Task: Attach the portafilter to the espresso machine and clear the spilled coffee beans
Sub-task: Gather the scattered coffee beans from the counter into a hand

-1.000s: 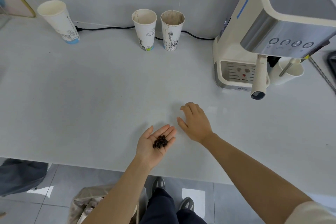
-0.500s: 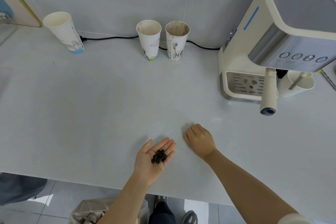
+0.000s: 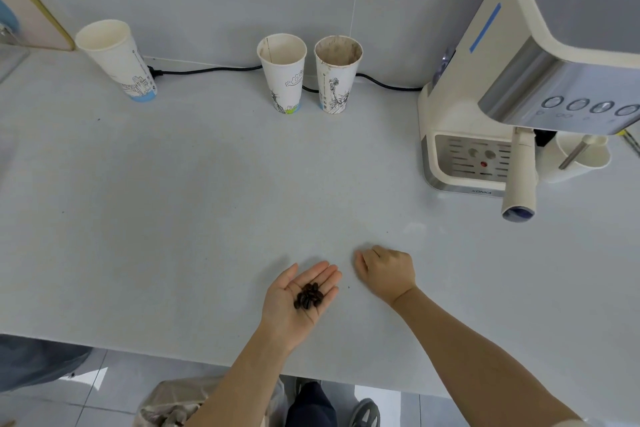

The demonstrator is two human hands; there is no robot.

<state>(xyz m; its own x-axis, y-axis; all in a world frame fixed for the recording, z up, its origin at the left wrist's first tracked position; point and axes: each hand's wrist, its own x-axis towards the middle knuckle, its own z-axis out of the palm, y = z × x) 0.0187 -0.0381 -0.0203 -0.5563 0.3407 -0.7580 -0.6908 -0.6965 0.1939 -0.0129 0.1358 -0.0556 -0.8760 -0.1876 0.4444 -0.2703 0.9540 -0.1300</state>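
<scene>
My left hand [image 3: 294,302] lies palm up just above the counter's front edge, with a small heap of dark coffee beans [image 3: 308,295] cupped in it. Just to its right, my right hand [image 3: 388,272] rests on the counter, palm down, its fingers curled under with nothing visibly in them. The cream espresso machine [image 3: 540,80] stands at the back right. The portafilter's cream handle [image 3: 519,177] sticks out from under its head, toward me. A tiny dark speck [image 3: 348,287] lies on the counter between my hands.
Three paper cups stand near the wall: one at the left [image 3: 116,59], two side by side in the middle [image 3: 284,71] [image 3: 336,73]. A black power cord [image 3: 207,70] runs behind them. A white cup [image 3: 581,158] sits beside the machine. A bag [image 3: 173,406] lies on the floor below the counter edge.
My right hand has drawn back toward me and its fingers have curled under. The left hand still holds the beans. The view has tilted up a little.
</scene>
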